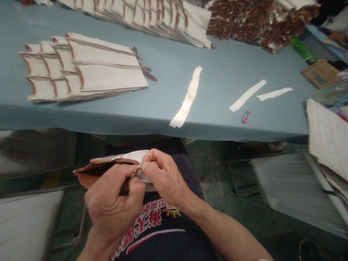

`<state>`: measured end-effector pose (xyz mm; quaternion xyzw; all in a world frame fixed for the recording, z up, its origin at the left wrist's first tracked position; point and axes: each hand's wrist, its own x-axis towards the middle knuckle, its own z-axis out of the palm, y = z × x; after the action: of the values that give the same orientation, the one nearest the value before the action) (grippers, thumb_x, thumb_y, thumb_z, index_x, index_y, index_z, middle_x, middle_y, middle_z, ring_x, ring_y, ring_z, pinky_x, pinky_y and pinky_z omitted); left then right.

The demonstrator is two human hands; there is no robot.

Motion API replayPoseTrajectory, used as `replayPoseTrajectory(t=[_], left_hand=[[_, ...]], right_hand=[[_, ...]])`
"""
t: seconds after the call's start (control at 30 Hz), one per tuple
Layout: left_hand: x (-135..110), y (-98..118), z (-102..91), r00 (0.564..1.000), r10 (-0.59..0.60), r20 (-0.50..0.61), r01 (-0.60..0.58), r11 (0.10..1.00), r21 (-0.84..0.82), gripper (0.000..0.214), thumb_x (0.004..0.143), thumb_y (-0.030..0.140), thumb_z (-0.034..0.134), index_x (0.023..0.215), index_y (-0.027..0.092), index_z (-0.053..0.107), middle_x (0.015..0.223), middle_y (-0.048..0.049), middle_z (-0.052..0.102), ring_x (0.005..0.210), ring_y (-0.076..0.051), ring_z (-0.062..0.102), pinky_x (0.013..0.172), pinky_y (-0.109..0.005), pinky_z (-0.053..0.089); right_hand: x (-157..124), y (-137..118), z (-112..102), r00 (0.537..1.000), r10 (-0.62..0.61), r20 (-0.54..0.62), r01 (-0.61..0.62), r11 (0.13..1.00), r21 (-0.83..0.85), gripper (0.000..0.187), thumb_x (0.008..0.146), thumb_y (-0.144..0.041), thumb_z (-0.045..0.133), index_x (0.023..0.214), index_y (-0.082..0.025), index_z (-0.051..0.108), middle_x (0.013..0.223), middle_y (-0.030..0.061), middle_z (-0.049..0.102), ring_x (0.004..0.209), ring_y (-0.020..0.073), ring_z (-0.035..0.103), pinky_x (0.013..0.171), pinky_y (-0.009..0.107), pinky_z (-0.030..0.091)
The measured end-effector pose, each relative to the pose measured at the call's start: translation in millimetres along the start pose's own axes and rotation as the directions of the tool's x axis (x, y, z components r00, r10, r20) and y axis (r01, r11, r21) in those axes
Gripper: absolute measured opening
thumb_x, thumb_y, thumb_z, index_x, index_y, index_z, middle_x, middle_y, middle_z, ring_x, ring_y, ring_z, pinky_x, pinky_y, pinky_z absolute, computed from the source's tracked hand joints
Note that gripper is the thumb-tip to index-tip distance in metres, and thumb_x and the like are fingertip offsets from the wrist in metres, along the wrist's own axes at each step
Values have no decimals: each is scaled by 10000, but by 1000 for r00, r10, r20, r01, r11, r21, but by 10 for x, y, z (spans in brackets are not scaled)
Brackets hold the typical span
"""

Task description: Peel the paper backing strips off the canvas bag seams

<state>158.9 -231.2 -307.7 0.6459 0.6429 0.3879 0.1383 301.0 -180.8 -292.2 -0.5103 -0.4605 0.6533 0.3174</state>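
Note:
A white fabric pouch with brown edging and a brown inside (108, 159) is held over my lap, its mouth gaping toward the left. My left hand (116, 195) pinches the edge of the pouch between thumb and bent fingers. Close against it, my right hand (163, 174) grips the same edge, fingertips pressed together. A small fold of the brown and white edge shows between the two hands. The fingertips hide what exactly is pinched there.
On the blue-covered table (217, 72) lie stacked white pouches (106, 69), a row of more pouches (152, 14), a brown heap (244, 21), white strips (187, 98), loose strips (247, 96) and a pink thread snipper (245, 116). A cardboard box (320, 74) stands at right.

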Motion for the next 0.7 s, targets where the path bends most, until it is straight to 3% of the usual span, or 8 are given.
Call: replayPoseTrajectory(t=[0.13,0.27,0.37,0.53,0.7], left_hand=[[17,74,38,1000,7,5,-7,1000,22,235,993,175,551,888,279,734,874,17,839,825,-227,786,879,-326,598],[128,-18,-37,983,-131,126,150,977,-155,253,961,253,558,806,263,758,774,14,795,700,-215,693,701,-306,538],[220,-152,-148,952,-151,265,222,939,-263,241,909,299,604,740,244,768,729,0,766,662,-211,658,618,-291,500],[284,-304,-221,877,-153,456,350,854,-385,294,933,405,632,801,213,810,804,-48,795,709,-236,663,586,-279,516],[336,-184,-168,869,-226,440,391,859,-331,272,862,456,721,740,227,804,719,-32,775,606,-209,656,521,-242,515]], right_hand=[[77,84,-26,1000,-9,-9,9,1000,-13,218,851,-375,618,726,-236,506,635,-72,472,590,100,394,537,236,317],[65,129,-101,999,3,45,-4,1000,11,389,905,-561,722,798,-219,568,676,-56,537,610,102,439,556,235,340],[-26,139,-155,996,5,89,-9,999,44,506,872,-681,803,889,-218,599,665,-69,556,591,98,442,544,231,329],[-158,133,-173,998,-16,56,19,999,-44,423,894,-566,848,926,-208,625,646,-100,530,563,80,415,533,234,302],[-133,183,-122,999,-23,32,27,993,-117,392,933,-561,802,932,-209,630,666,-80,588,592,93,486,550,232,335]])
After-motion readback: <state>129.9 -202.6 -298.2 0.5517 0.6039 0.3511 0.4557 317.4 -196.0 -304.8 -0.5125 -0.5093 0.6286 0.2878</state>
